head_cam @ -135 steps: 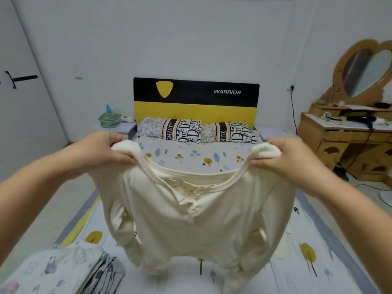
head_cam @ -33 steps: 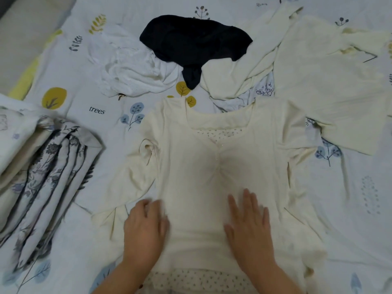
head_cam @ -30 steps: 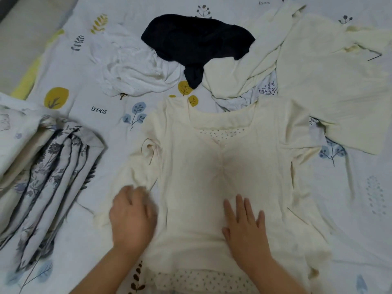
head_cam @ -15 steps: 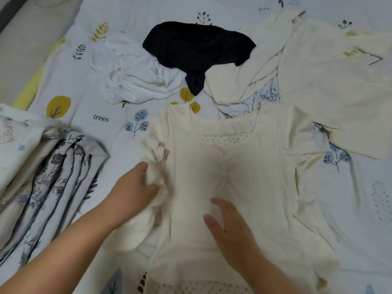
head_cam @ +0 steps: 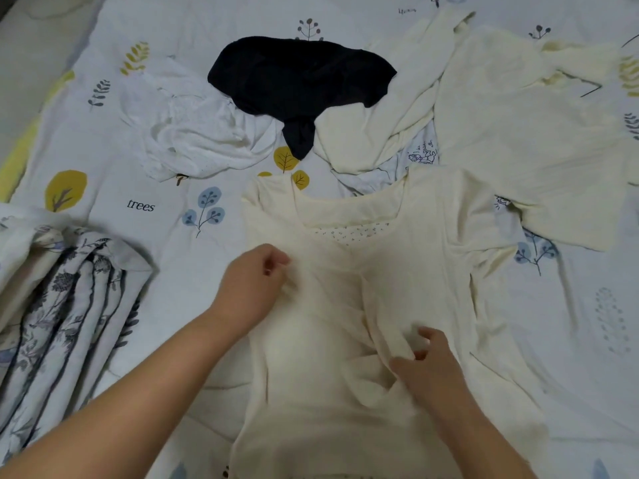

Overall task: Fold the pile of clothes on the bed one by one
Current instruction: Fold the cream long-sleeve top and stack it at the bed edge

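Note:
A cream long-sleeved top [head_cam: 408,271] lies face up on the bed, neckline away from me. Its left sleeve is folded in across the chest. My left hand [head_cam: 252,288] grips the fabric at the folded left edge near the armpit. My right hand [head_cam: 428,371] pinches the end of that sleeve over the middle of the top. The right sleeve lies spread out to the right. Beyond the top lie a black garment [head_cam: 297,81], a white garment [head_cam: 197,133] and two cream garments [head_cam: 380,126] [head_cam: 532,143].
A folded stack of floral-print clothes [head_cam: 52,305] sits at the left. The bed sheet [head_cam: 114,188] is white with leaf and tree prints. The bed's left edge and floor show at the top left corner.
The top went from held up to flat on the bed. Both hands smoothed it, then my left hand folded the left sleeve in over the chest and my right hand took hold of its end.

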Demonstrator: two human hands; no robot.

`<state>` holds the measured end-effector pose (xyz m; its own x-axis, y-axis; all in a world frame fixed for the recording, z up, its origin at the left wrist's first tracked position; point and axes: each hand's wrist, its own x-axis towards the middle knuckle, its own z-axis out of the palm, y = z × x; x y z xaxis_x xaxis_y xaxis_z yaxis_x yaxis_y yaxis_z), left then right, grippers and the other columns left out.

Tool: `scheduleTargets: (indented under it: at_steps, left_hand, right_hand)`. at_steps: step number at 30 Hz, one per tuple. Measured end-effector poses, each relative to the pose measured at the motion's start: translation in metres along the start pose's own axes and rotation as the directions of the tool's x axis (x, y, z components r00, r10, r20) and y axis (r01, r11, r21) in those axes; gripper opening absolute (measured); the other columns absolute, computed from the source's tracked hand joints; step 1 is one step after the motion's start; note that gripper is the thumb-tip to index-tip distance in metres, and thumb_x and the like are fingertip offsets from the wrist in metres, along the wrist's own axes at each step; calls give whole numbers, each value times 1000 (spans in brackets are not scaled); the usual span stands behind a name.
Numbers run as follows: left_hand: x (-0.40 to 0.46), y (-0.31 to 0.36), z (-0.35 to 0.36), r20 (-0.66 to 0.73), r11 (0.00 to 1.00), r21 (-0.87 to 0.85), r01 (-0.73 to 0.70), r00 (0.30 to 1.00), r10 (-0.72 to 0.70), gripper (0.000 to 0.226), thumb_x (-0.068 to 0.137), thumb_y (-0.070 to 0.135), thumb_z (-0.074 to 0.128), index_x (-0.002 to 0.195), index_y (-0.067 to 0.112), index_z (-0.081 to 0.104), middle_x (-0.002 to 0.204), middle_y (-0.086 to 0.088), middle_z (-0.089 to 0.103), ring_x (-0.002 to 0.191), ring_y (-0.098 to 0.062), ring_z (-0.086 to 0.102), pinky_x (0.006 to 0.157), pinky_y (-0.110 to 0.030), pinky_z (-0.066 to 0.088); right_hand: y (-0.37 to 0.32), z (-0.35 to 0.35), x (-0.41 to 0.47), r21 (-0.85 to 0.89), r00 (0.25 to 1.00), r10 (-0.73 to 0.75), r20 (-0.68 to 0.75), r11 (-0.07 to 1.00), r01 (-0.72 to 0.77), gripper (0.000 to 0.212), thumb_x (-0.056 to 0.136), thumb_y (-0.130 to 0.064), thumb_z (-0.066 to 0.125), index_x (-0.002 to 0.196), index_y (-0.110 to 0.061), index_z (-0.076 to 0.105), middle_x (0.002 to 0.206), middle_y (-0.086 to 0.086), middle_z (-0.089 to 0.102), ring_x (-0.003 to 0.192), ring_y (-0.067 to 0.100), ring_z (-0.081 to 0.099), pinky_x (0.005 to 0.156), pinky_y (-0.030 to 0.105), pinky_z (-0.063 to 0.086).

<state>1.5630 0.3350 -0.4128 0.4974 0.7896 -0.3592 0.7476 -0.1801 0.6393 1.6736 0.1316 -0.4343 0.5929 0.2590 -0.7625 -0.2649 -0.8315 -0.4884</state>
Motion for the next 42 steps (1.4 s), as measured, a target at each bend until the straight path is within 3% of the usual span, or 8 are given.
scheduleTargets:
  at_steps: [5,9,16,20,24,31,36,42]
  left_hand:
    - [53,-31,-2,-70,929,341,-144,982,178,35,88,3,46,122,9,55,125,-11,51,101,-27,56,82,-31,39]
    - [83,-30,1,254,825,477,-303,946,200,56,92,2,39,146,15,28,151,-6,27,126,-28,44,94,-34,39]
    - [119,-5,-25,364,741,586,-330,923,124,36,93,25,53,60,14,43,66,-3,48,78,-27,52,62,-31,32]
    - [143,-1,-62,266,929,355,-107,964,10,24,89,17,59,74,-1,60,62,-7,49,55,-19,42,49,-27,33]
    - [155,-1,-72,305,839,539,-75,946,-111,16,92,15,53,79,9,60,67,-4,48,63,-21,42,52,-27,32]
    - [161,-8,-77,399,859,512,-21,891,-216,28,96,13,45,70,7,53,53,-9,47,46,-18,42,41,-24,32]
    - [155,-14,-59,281,489,835,-252,960,15,16,92,23,50,85,12,59,78,-1,50,83,-25,52,66,-29,35]
    - [110,1,-1,347,545,716,-436,900,265,33,93,24,46,123,9,49,114,-13,48,89,-35,59,66,-37,43]
  right_hand:
    - [16,13,7,-390,971,-109,-212,921,18,61,83,-42,60,132,-14,35,125,11,40,112,33,42,92,42,37]
    - [23,23,11,-394,989,-83,-121,919,29,67,84,-32,62,140,-19,27,132,9,42,115,28,50,92,33,39]
    - [23,-12,14,-407,990,-139,-29,906,115,41,83,-30,64,119,-28,44,105,-6,55,102,16,55,77,24,37]
    - [21,-31,7,-533,989,-119,-88,844,54,12,84,-24,57,87,-33,50,82,-12,57,84,15,58,66,26,38]
    - [20,-31,12,-590,991,-85,-101,807,9,16,88,-15,46,84,-26,56,81,-7,57,78,16,51,60,26,33]
    - [10,-58,2,337,901,-156,405,941,12,41,73,26,34,77,3,68,73,22,65,68,19,63,58,21,49]
    - [27,-35,13,-323,979,-199,-32,929,179,28,79,2,52,70,-24,54,71,-7,56,69,12,55,56,20,35]
    - [36,-11,16,-615,973,-199,-113,784,89,27,91,-17,44,115,-28,46,110,-4,57,100,18,56,74,27,40]
